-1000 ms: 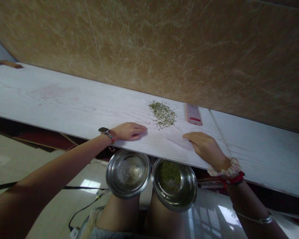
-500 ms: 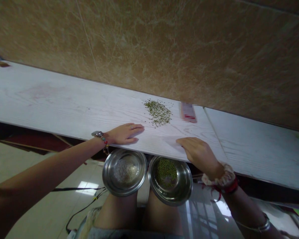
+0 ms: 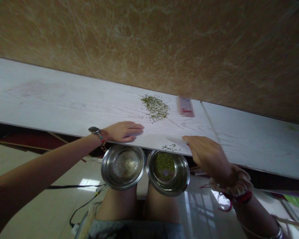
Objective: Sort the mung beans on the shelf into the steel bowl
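My left hand (image 3: 122, 130) lies flat on the white wooden board, fingers stretched out, near its front edge. A loose patch of green mung beans (image 3: 155, 108) is spread on the board beyond it. My right hand (image 3: 205, 150) is tilted over the front edge farther right, its fingers stretched and held together; its palm side is hidden. A few mung beans (image 3: 169, 147) lie just left of it at the edge. Below, a steel bowl (image 3: 185, 186) holds many mung beans, and a second steel bowl (image 3: 107, 181) holds something pale and grainy.
Both bowls rest side by side over my thighs, close under the board (image 3: 52, 99). A small blurred packet-like item (image 3: 186, 107) lies near the brown marbled wall (image 3: 139, 43). A black cable (image 3: 76, 212) runs over the tiled floor at left.
My right hand has shifted right, and a small group of mung beans now shows at the board's edge beside it. My left hand stays in place. The view has shifted slightly.
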Demonstrator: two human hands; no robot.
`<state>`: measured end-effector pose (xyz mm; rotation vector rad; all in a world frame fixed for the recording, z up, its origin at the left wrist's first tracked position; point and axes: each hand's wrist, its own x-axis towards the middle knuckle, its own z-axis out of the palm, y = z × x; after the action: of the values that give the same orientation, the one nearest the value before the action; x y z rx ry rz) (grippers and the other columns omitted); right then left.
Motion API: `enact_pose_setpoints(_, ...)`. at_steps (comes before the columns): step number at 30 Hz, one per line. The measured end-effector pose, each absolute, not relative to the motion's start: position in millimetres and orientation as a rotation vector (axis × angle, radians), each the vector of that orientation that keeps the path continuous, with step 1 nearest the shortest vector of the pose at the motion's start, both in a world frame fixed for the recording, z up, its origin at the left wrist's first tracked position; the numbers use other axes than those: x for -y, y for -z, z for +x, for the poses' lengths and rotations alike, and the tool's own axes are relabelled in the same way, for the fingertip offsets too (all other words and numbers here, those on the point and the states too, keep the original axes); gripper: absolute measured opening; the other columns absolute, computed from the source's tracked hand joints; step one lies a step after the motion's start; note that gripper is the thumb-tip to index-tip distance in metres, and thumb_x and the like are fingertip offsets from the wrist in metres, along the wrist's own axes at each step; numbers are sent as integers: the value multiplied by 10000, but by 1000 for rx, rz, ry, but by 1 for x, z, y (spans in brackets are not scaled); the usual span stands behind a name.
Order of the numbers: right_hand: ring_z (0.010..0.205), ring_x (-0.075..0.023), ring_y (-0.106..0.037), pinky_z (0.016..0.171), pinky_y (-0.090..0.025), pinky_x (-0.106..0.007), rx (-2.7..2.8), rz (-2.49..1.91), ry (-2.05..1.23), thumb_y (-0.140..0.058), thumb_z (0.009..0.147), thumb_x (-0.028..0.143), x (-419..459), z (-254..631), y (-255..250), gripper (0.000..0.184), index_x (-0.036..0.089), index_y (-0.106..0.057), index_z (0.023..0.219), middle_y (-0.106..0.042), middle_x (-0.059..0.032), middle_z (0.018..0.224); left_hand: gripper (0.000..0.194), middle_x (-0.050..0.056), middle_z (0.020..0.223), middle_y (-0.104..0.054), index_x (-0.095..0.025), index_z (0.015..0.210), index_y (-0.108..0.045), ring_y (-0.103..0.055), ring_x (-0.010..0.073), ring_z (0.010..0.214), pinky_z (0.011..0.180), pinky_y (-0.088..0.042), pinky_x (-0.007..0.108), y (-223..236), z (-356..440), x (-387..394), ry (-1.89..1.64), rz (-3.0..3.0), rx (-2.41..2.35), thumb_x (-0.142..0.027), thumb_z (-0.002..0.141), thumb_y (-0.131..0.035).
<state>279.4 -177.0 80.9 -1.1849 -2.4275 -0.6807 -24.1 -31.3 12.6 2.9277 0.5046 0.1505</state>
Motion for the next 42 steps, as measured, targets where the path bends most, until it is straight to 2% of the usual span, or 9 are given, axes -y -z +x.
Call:
enact_pose_setpoints(5,612,-165,-609,568,-467,-283,2403,-1390,800,-403,812,59,173,290,-69,267,115,-639,923,-705,-79,755,379,51,1374,-471,-212,1262,-516,-441,197,1241,1035,-344,336,-13,-24,32,-206,2938,-429,-291,915,-385)
enact_pose_setpoints(13,644,-154,-593,610,-463,-278,2508,-1260,572,-412,806,40,196,257,-77,263,87,-632,944,-685,-85,756,392,62,1353,-493,-189,1260,-522,-459,196,1222,1021,-358,324,-8,-25,30,-224,2966,-442,-319,922,-370)
enact_pose_setpoints(21,623,-145,-585,594,-473,-267,2490,-1163,556,-329,867,64,212,234,-90,305,79,-632,901,-679,-80,729,389,58,1357,-489,-204,1259,-509,-466,192,1216,1014,-363,325,-9,-26,31,-238,2923,-488,-325,906,-402)
enact_pose_setpoints(27,658,-153,-610,621,-474,-271,2358,-1244,640,-406,866,101,174,255,-87,244,102,-631,960,-700,-72,779,450,67,1376,-464,-191,1296,-447,-435,215,1247,1029,-351,365,-6,-25,29,-361,2832,-939,-380,889,-408)
enact_pose_setpoints(32,742,-188,-631,695,-476,-309,2267,-1368,635,-423,851,94,121,268,-64,264,137,-636,1001,-710,-83,853,456,147,1345,-477,-89,1239,-482,-455,245,1227,1028,-358,388,3,-26,20,-514,2677,-1352,-367,902,-350)
enact_pose_setpoints(36,779,-197,-635,717,-473,-323,2228,-1364,627,-396,846,74,90,271,-48,294,134,-648,985,-712,-90,878,391,138,1316,-502,-115,1203,-496,-467,248,1214,1015,-371,427,8,-27,17,-576,2584,-1553,-303,899,-338)
enact_pose_setpoints(42,853,-192,-637,760,-458,-330,2201,-1222,621,-360,863,64,58,270,-34,326,132,-660,973,-712,-100,918,357,132,1308,-508,-131,1164,-521,-473,256,1206,1014,-367,442,7,-25,19,-516,2593,-1617,-281,890,-348)
